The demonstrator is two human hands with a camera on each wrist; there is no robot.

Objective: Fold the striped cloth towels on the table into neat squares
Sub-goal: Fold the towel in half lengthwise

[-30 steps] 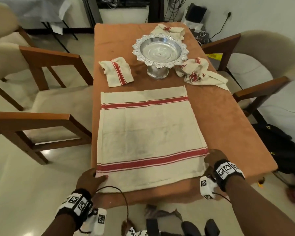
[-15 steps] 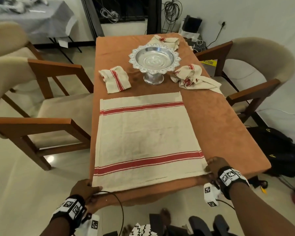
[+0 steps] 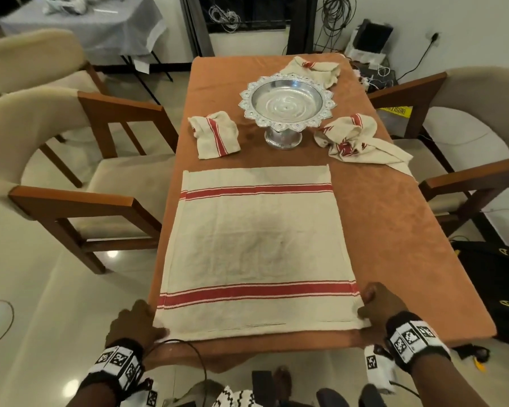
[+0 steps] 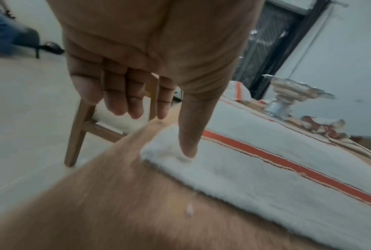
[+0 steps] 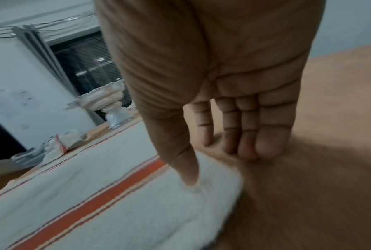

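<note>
Orange cloth covers the tabletop (image 3: 379, 230), and on its near half lies the big spread towel (image 3: 253, 254), flat, cream with 2 red stripes. Beyond it a silver footed bowl (image 3: 287, 105) stands between a folded towel (image 3: 215, 135) and a crumpled towel (image 3: 356, 142), with another crumpled one (image 3: 315, 69) behind. The left hand (image 3: 133, 324) and right hand (image 3: 379, 304) sit at the big towel's near corners, fingers straight and relaxed, each thumb pressing the cloth, gripping nothing.

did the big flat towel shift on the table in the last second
No. The flat towel keeps the same gap to the silver bowl and still ends just inside the table near edge.
</note>
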